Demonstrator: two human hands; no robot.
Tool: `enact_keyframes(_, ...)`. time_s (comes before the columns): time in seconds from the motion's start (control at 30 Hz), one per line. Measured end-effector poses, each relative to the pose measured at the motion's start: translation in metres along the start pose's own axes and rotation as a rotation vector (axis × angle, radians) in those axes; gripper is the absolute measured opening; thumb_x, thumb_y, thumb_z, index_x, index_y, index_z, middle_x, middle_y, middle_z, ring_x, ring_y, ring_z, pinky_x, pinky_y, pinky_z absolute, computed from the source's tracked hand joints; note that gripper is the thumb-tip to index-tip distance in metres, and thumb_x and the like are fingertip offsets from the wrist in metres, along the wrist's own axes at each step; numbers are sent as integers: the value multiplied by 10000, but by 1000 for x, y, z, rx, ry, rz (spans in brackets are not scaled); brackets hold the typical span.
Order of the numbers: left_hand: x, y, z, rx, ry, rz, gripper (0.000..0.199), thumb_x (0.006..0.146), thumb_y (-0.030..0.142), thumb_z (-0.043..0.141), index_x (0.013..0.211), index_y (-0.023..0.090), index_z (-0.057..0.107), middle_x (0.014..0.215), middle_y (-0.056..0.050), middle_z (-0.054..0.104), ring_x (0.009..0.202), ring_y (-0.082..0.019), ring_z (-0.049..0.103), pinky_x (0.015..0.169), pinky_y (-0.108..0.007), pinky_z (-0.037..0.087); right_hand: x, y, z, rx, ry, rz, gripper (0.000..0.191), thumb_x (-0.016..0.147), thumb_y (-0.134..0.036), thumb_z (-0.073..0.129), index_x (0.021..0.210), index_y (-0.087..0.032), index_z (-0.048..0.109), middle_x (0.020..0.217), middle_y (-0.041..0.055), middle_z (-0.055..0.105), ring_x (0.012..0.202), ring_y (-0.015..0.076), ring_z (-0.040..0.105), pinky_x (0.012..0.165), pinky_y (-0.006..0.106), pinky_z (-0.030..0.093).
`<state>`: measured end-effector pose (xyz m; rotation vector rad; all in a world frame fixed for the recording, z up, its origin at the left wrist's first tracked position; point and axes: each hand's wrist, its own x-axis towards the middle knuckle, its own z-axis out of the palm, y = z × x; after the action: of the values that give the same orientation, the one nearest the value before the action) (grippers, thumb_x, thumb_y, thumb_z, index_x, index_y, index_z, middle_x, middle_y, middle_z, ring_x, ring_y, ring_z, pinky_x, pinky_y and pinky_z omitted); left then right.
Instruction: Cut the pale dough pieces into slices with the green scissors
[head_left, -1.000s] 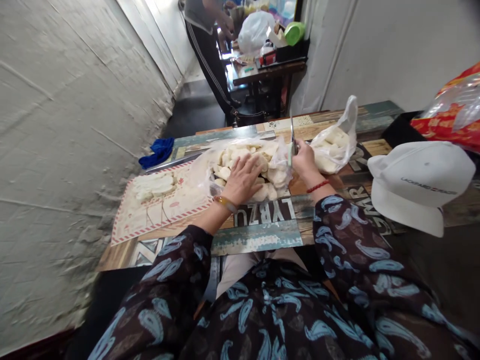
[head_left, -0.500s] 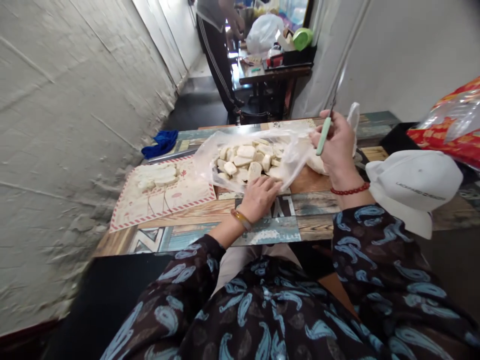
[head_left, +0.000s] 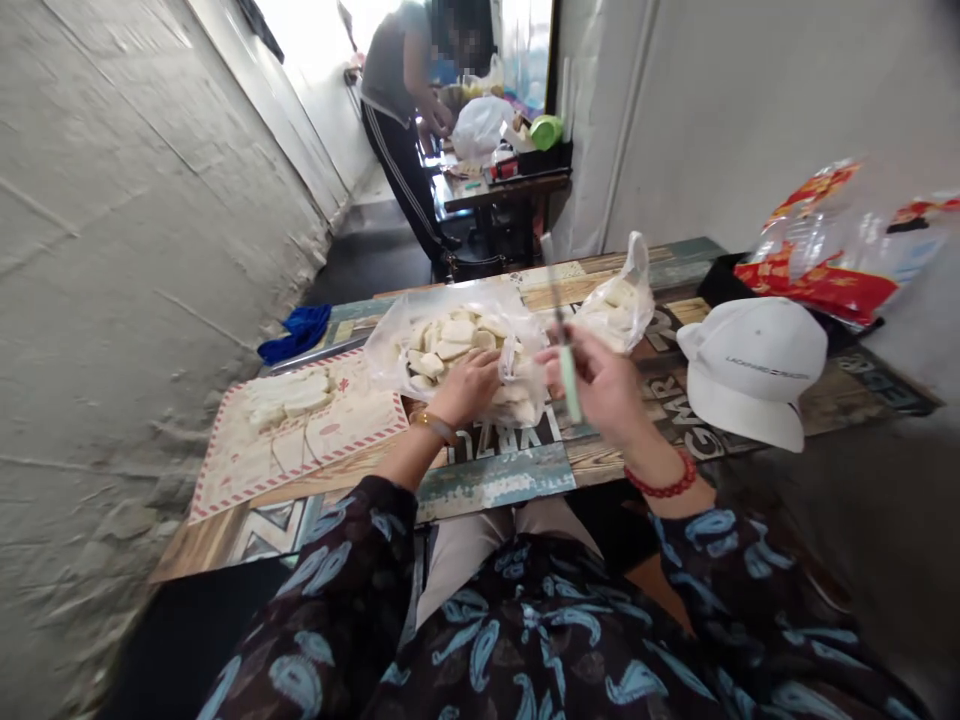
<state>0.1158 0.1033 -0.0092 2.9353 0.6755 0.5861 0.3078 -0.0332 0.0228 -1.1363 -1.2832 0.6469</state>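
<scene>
A clear plastic bag lies spread on the table with a pile of pale, thick-cut slices in its mouth. My left hand rests at the near side of the pile, its bent fingers closed on the bag's gathered edge; the fingertips are partly hidden. Just right of the bag, my right hand grips a knife by its light green handle, the blurred blade pointing up and away. Its thumb and forefinger are close to the bag's right side. A second bag with pale contents sits behind my right hand.
Long pale pieces lie on a patterned paper mat at left, near a blue cloth. A white cap and red-and-clear packaging are at right. Another person bends over a far table.
My right hand has come down and left with the knife, toward the bag. The bag's right side is now folded inward, and my left hand has shifted onto its edge. The view has shifted.
</scene>
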Motion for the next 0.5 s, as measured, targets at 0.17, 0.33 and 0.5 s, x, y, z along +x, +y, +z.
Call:
enact_keyframes(0.17,12,-25,-9,124,-110,-47,418,881,161,508,1291,144,590,1367,-145,587,1299,-267,510,1120,-452,393,1,34,40,-154,-167,61,527,837,-407,690,1316,-200,609,1075,86,757,919,237,730,820,367,601)
enact_keyframes(0.33,19,-54,-28,246,-207,-242,561,848,391,630,1385,251,547,1517,-95,467,1453,-361,313,1192,-595,187,29,69,16,-493,-55,131,525,836,-420,678,1292,-163,632,1093,139,755,1031,312,708,902,430,552)
enact_keyframes(0.5,25,-95,-38,278,-297,-411,567,908,530,500,1420,286,508,1577,-46,394,1480,-344,258,1176,-612,196,34,98,-11,-616,59,174,537,853,-432,627,1283,-109,626,1069,174,754,996,317,712,884,426,544)
